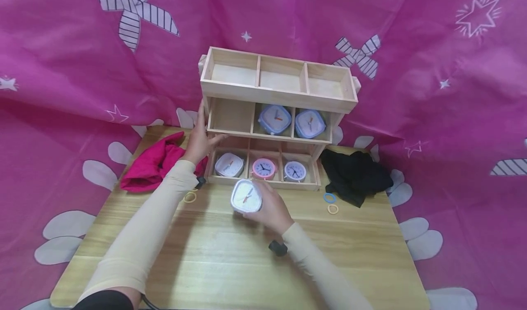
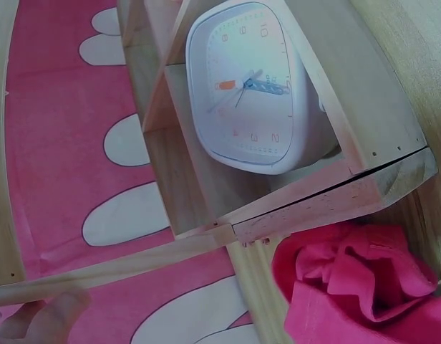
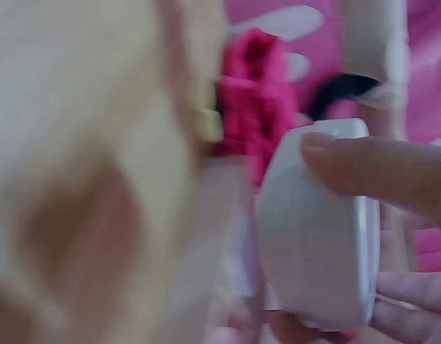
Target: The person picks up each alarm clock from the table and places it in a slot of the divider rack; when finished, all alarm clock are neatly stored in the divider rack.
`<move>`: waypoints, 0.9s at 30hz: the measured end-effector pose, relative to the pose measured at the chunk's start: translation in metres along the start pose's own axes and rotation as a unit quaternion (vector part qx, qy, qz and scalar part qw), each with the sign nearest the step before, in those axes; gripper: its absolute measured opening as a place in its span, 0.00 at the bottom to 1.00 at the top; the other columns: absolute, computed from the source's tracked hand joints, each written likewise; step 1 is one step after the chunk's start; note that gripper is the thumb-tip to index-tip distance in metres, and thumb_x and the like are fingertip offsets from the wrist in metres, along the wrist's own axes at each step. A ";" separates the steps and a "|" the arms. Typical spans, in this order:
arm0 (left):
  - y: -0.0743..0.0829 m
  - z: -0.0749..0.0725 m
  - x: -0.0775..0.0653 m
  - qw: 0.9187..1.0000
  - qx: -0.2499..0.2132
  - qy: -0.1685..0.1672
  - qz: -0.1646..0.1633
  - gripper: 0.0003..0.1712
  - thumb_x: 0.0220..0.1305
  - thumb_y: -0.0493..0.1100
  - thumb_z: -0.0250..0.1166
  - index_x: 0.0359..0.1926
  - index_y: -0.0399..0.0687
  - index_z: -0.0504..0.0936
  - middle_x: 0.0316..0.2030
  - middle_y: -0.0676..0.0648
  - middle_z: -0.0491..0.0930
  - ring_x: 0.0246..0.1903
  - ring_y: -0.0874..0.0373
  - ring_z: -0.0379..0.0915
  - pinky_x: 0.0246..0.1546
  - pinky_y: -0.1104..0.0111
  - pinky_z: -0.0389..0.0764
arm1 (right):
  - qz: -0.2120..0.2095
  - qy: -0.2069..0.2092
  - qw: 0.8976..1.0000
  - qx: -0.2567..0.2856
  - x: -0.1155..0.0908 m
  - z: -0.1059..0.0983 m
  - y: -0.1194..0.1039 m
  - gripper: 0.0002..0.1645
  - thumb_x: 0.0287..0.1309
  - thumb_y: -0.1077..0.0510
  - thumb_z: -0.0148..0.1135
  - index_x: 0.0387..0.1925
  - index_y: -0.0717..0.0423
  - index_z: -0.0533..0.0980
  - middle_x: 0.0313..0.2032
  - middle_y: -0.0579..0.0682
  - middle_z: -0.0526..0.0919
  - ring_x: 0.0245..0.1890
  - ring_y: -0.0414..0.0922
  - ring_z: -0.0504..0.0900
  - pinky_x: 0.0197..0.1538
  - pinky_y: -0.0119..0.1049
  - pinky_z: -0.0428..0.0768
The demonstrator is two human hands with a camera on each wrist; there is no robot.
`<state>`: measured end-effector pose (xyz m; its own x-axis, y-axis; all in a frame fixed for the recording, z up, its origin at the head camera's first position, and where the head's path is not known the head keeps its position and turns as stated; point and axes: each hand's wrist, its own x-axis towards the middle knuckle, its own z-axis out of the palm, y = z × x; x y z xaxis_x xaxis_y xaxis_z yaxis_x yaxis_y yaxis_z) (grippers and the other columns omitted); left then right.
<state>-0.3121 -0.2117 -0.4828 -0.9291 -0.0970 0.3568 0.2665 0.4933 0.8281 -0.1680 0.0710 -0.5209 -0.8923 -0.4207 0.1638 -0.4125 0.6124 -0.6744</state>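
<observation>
My right hand point(image 1: 269, 207) grips a white square alarm clock point(image 1: 246, 196) by its side, over the table in front of the lowest tier. In the right wrist view, the thumb lies along one edge of that clock point(image 3: 317, 229) and other fingers are at the far edge. My left hand point(image 1: 199, 141) holds the left side of the three-tier wooden rack point(image 1: 280, 95), thumb to the front. Close by, another white clock point(image 1: 229, 164) leans in the lowest left compartment. Beside it sit a pink round clock point(image 1: 263, 168) and a lavender round clock point(image 1: 294, 171).
Two blue square clocks point(image 1: 275, 119) occupy the middle tier's centre and right compartments. Pink cloth point(image 1: 152, 163) lies left of the rack, black cloth point(image 1: 356, 175) right. A blue ring point(image 1: 329, 194) and yellow rings lie on the table point(image 1: 214, 264). A pink curtain point(image 1: 284, 13) hangs behind.
</observation>
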 end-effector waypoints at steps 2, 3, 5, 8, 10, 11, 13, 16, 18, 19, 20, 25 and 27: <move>0.000 0.000 -0.001 1.000 0.004 0.001 0.003 0.78 0.56 0.42 0.84 0.87 0.70 0.33 0.82 0.33 0.58 0.76 0.32 0.63 0.77 0.40 0.68 | -0.022 0.036 0.999 -0.001 0.019 -0.010 -0.014 0.63 0.38 0.53 0.91 0.76 0.58 0.69 0.71 0.59 0.77 0.71 0.60 0.76 0.74 0.59 0.76; 0.000 -0.001 -0.002 1.000 0.007 0.001 0.001 0.78 0.56 0.43 0.84 0.87 0.70 0.32 0.83 0.34 0.56 0.77 0.31 0.63 0.77 0.39 0.68 | -0.032 0.055 0.998 -0.002 0.029 -0.016 -0.021 0.63 0.38 0.53 0.91 0.76 0.59 0.69 0.72 0.60 0.76 0.71 0.60 0.76 0.74 0.60 0.76; 0.001 -0.002 -0.003 1.000 0.011 0.001 0.001 0.78 0.56 0.42 0.84 0.87 0.70 0.32 0.84 0.35 0.54 0.76 0.30 0.63 0.77 0.39 0.67 | -0.048 0.096 0.994 -0.012 0.049 -0.024 -0.034 0.63 0.37 0.52 0.91 0.75 0.59 0.70 0.71 0.59 0.77 0.70 0.59 0.77 0.73 0.62 0.76; 0.001 -0.003 -0.004 1.000 0.024 -0.001 0.001 0.77 0.58 0.41 0.82 0.87 0.69 0.32 0.85 0.36 0.51 0.75 0.28 0.64 0.75 0.37 0.69 | -0.053 0.138 0.989 -0.016 0.079 -0.034 -0.050 0.62 0.38 0.51 0.90 0.75 0.59 0.70 0.71 0.58 0.77 0.70 0.57 0.78 0.71 0.59 0.78; 0.002 -0.004 -0.005 1.000 0.028 -0.004 0.001 0.76 0.59 0.38 0.81 0.87 0.69 0.32 0.84 0.34 0.52 0.74 0.28 0.65 0.74 0.37 0.70 | -0.053 0.153 0.987 -0.014 0.098 -0.037 -0.056 0.62 0.39 0.50 0.90 0.75 0.60 0.70 0.72 0.58 0.76 0.70 0.57 0.77 0.72 0.57 0.78; 0.002 -0.004 -0.005 1.000 0.031 -0.004 0.002 0.75 0.59 0.36 0.80 0.87 0.68 0.32 0.84 0.34 0.52 0.73 0.27 0.66 0.73 0.37 0.71 | -0.055 0.158 0.986 -0.014 0.107 -0.038 -0.059 0.61 0.40 0.50 0.90 0.75 0.61 0.70 0.72 0.59 0.76 0.71 0.57 0.77 0.73 0.55 0.78; 0.002 -0.005 -0.006 1.000 0.029 -0.002 0.000 0.74 0.59 0.32 0.77 0.87 0.68 0.33 0.83 0.32 0.54 0.70 0.27 0.68 0.71 0.37 0.73 | -0.060 0.168 0.984 -0.021 0.125 -0.039 -0.064 0.61 0.41 0.49 0.90 0.75 0.61 0.70 0.71 0.59 0.77 0.71 0.56 0.77 0.74 0.53 0.77; 0.002 -0.006 -0.006 1.000 0.031 0.000 -0.003 0.73 0.58 0.28 0.74 0.87 0.68 0.33 0.81 0.29 0.58 0.66 0.28 0.72 0.67 0.38 0.76 | -0.067 0.185 0.979 -0.050 0.147 -0.037 -0.068 0.58 0.42 0.45 0.88 0.73 0.60 0.71 0.68 0.58 0.80 0.70 0.55 0.78 0.75 0.53 0.75; 0.002 -0.006 -0.006 0.999 0.034 -0.001 -0.005 0.73 0.59 0.29 0.74 0.87 0.69 0.33 0.80 0.28 0.59 0.64 0.28 0.73 0.67 0.38 0.76 | -0.063 0.197 0.976 -0.075 0.159 -0.036 -0.071 0.56 0.43 0.42 0.87 0.71 0.59 0.73 0.65 0.57 0.82 0.67 0.53 0.80 0.74 0.53 0.75; 0.003 -0.006 -0.006 0.999 0.038 0.000 -0.005 0.73 0.60 0.30 0.74 0.87 0.69 0.33 0.80 0.27 0.60 0.62 0.28 0.74 0.67 0.38 0.76 | -0.059 0.201 0.974 -0.087 0.165 -0.035 -0.072 0.55 0.43 0.41 0.87 0.70 0.58 0.74 0.64 0.56 0.83 0.66 0.52 0.80 0.73 0.53 0.74; 0.003 -0.006 -0.006 0.999 0.042 -0.001 -0.005 0.72 0.61 0.32 0.75 0.87 0.68 0.33 0.79 0.27 0.60 0.63 0.27 0.74 0.68 0.38 0.76 | -0.054 0.204 0.973 -0.096 0.170 -0.034 -0.073 0.53 0.43 0.40 0.86 0.68 0.57 0.75 0.62 0.55 0.84 0.64 0.52 0.81 0.72 0.52 0.75; 0.004 -0.004 -0.006 0.999 0.037 0.001 0.000 0.74 0.60 0.35 0.78 0.87 0.67 0.33 0.79 0.27 0.61 0.59 0.26 0.76 0.68 0.36 0.75 | -0.014 0.207 0.966 -0.151 0.190 -0.031 -0.079 0.44 0.47 0.35 0.84 0.60 0.52 0.78 0.53 0.52 0.88 0.55 0.51 0.86 0.65 0.51 0.77; 0.005 -0.004 -0.006 1.000 0.028 0.003 0.004 0.74 0.59 0.34 0.79 0.87 0.65 0.33 0.79 0.27 0.61 0.59 0.26 0.76 0.67 0.36 0.75 | -0.007 0.209 0.961 -0.181 0.197 -0.030 -0.080 0.41 0.48 0.34 0.83 0.56 0.51 0.80 0.50 0.51 0.89 0.52 0.50 0.86 0.61 0.50 0.79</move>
<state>-0.3038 -0.2120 -0.4795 -0.9256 -0.0973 0.3658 0.2591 0.5415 0.7998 -0.3160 -0.0409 -0.4135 -0.8505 -0.1707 0.4974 -0.3942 0.8331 -0.3880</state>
